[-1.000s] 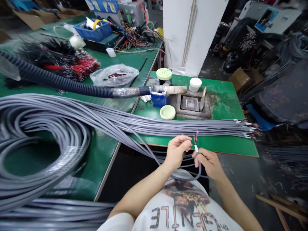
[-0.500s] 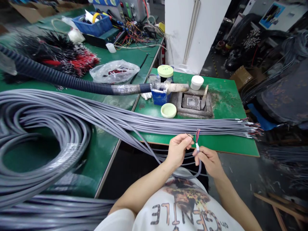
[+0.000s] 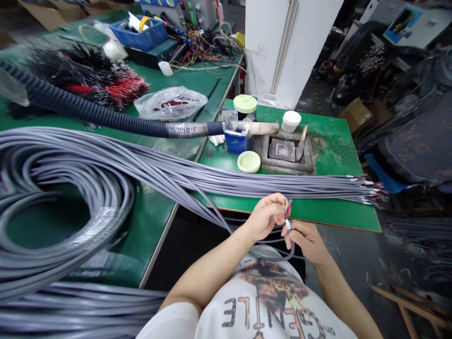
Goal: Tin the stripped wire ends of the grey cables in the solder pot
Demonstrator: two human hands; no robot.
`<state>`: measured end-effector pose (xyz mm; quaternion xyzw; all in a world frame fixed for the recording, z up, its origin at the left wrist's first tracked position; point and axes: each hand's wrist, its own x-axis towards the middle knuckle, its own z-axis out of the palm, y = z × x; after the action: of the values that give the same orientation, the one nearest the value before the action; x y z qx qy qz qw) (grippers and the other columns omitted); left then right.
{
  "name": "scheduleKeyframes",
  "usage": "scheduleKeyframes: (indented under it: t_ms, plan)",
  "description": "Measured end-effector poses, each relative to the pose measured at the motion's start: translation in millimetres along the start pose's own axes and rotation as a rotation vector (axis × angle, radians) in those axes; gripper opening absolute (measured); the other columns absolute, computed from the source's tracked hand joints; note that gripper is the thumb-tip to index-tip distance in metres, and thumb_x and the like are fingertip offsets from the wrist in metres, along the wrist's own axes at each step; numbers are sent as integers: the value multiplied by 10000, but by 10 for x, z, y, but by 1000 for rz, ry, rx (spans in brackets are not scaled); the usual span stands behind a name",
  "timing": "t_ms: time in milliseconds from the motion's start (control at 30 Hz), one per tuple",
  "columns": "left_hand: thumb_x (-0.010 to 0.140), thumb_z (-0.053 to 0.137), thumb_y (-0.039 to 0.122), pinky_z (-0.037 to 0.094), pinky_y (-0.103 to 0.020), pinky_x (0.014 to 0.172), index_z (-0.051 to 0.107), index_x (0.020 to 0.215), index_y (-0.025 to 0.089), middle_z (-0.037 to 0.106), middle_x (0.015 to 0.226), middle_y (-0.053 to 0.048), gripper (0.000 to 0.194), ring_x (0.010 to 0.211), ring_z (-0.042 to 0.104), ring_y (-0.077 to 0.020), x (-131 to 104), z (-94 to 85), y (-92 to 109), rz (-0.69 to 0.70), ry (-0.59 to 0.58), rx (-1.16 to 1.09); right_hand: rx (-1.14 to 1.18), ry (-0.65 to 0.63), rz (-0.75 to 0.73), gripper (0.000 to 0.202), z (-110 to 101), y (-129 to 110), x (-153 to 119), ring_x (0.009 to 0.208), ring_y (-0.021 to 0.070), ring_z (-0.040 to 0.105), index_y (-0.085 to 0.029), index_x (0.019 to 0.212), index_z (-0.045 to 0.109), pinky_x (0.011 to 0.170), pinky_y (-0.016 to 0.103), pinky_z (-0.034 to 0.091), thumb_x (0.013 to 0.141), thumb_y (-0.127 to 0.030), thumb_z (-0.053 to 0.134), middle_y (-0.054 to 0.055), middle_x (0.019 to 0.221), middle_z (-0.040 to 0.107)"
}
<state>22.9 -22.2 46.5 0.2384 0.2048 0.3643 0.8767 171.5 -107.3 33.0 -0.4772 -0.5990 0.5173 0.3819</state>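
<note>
My right hand [image 3: 306, 239] grips a grey cable [image 3: 291, 249] just below the white tape [image 3: 288, 224] around its end. From that end a small bunch of thin coloured wires [image 3: 288, 207], mostly red with some dark ones, fans upward. My left hand [image 3: 269, 215] is closed in a pinch at the left side of this bunch, on thin wires partly hidden by the fingers. Just beyond both hands, a bundle of grey cables [image 3: 254, 182] lies across the green bench, with stripped, taped ends [image 3: 374, 190] at the right.
A solder pot [image 3: 282, 149] with a scraper [image 3: 302, 143] sits behind the bundle, beside a ribbed hose [image 3: 141, 126], a blue box [image 3: 236, 143] and a pale green lid [image 3: 249, 162]. Coiled grey cable [image 3: 106, 226] covers the left bench. A white tub [image 3: 291, 121] stands behind the pot.
My left hand has moved slightly right, closer to the cable end, and the wires there now lean differently. My right hand keeps its grip on the cable. The view has shifted slightly.
</note>
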Motion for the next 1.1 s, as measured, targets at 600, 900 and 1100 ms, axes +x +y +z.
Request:
scheduleKeyframes:
  t_ms: [600,900,1100]
  plan:
    - [678,743,277,348,-178,474,575,642,126,554,601,27,230,471,443,-32,-52,-58,43,197,19,329,16,37,-10,214,0,1,31,517,88,477,-193,840,645,573,243,359,934,-301,486,-32,562,604]
    - [752,652,305,452,-212,555,529,746,153,573,588,30,195,525,552,-82,-64,-43,-41,256,133,378,212,322,56,291,40,-75,145,508,87,478,-269,1037,543,501,212,371,782,-266,682,-77,616,558]
    - [784,620,283,413,-196,518,475,730,165,506,587,56,194,487,498,-59,-47,6,-200,287,100,231,-193,472,-7,264,83,-239,303,478,90,460,-241,1074,632,507,221,384,813,-272,652,-77,527,522]
